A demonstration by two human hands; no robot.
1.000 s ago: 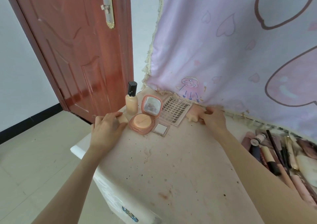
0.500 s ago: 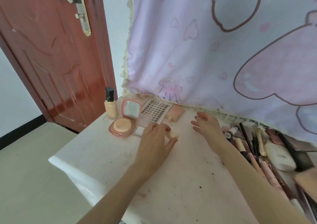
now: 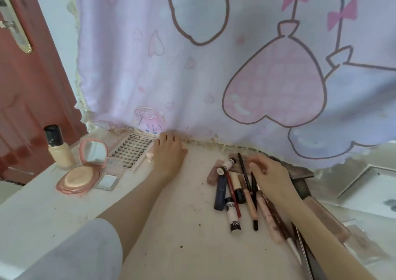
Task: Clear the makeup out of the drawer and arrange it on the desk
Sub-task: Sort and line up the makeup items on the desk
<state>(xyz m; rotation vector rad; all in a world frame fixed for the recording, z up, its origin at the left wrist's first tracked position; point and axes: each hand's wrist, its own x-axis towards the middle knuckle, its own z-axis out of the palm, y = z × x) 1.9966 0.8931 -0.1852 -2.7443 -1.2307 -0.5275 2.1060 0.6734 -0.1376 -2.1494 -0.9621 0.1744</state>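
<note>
My left hand (image 3: 169,154) lies palm down on the white desk (image 3: 171,232), right beside the false-lash tray (image 3: 131,151). A pale bit of something peeks out under its left edge; whether the hand grips it is hidden. My right hand (image 3: 271,178) hovers with bent fingers over a pile of lip tubes and pencils (image 3: 233,196), fingertips at a thin black pencil (image 3: 244,169), nothing clearly held. At the far left stand a foundation bottle (image 3: 61,153), an open pink compact (image 3: 82,175) and a small clear case (image 3: 107,181).
A pink heart-print curtain (image 3: 192,65) hangs along the desk's back edge. A red door (image 3: 21,91) is at the left. Brown palettes (image 3: 300,173) and more sticks lie under my right forearm. A framed picture (image 3: 375,185) sits lower right.
The view swung right. My left hand moved from the compact to beside the lash tray. My right hand went from the desk's back edge to the pile of tubes and pencils.
</note>
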